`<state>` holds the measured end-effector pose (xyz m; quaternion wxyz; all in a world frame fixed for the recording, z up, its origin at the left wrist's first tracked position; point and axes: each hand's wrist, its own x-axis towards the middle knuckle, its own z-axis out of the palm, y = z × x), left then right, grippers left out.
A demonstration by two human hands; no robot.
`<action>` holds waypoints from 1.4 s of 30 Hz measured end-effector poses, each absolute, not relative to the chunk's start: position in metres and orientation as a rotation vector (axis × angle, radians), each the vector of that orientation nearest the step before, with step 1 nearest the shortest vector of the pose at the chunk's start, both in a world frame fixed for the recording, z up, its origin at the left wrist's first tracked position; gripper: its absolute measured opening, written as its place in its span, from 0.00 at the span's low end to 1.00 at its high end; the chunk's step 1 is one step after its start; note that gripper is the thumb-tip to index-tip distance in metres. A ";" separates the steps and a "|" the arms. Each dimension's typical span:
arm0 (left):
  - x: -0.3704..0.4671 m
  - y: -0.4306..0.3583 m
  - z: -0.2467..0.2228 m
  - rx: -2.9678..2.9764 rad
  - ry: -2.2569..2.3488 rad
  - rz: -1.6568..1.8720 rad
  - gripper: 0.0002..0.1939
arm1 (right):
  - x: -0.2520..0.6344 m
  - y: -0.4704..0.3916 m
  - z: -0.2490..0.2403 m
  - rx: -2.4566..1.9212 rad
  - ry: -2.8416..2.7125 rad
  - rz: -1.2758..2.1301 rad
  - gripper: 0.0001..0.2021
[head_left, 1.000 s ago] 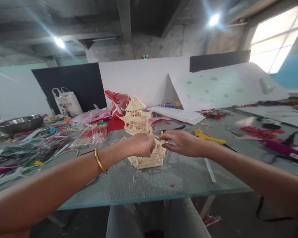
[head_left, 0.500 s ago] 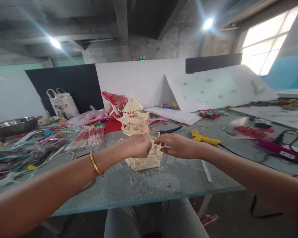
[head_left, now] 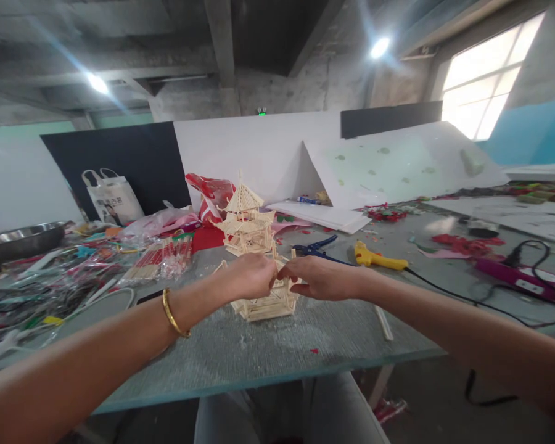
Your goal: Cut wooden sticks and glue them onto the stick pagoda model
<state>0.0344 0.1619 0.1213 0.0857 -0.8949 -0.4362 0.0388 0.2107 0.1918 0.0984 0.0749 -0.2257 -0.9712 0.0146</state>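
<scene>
A pale stick-built base point(head_left: 269, 308), several-sided with railings, stands on the table before me. Just behind it rises a tiered stick pagoda point(head_left: 245, 225) with a pointed roof. My left hand point(head_left: 254, 274), a gold bangle on its wrist, is closed over the top of the base; whatever its fingertips pinch is hidden. From the other side my right hand point(head_left: 321, 277) reaches in, fingers bent together at the base's right upper edge and nearly touching the left fingers. Too little shows to name anything between its fingertips.
Blue pliers point(head_left: 317, 248) and a yellow glue gun point(head_left: 379, 258) lie right of the base, the gun's cord trailing right. A clear glue stick point(head_left: 383, 322) rests nearer. Bagged sticks point(head_left: 160, 256) and clutter fill the left; a purple power strip point(head_left: 522, 277) lies far right.
My right hand has moved left, closing the gap to my left hand, and its fingers have drawn together. The whole view has shifted slightly. Both stick structures keep their places on the table.
</scene>
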 end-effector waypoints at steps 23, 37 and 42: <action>0.035 0.162 0.119 -2.617 -1.364 0.161 0.08 | 0.212 0.200 0.091 -0.629 -2.903 0.019 0.12; 0.031 0.165 0.118 -2.626 -1.254 0.205 0.07 | 0.212 0.199 0.092 -0.651 -2.908 -0.076 0.15; 0.033 0.165 0.117 -2.622 -1.187 0.197 0.07 | 0.212 0.202 0.087 -0.579 -2.898 -0.155 0.13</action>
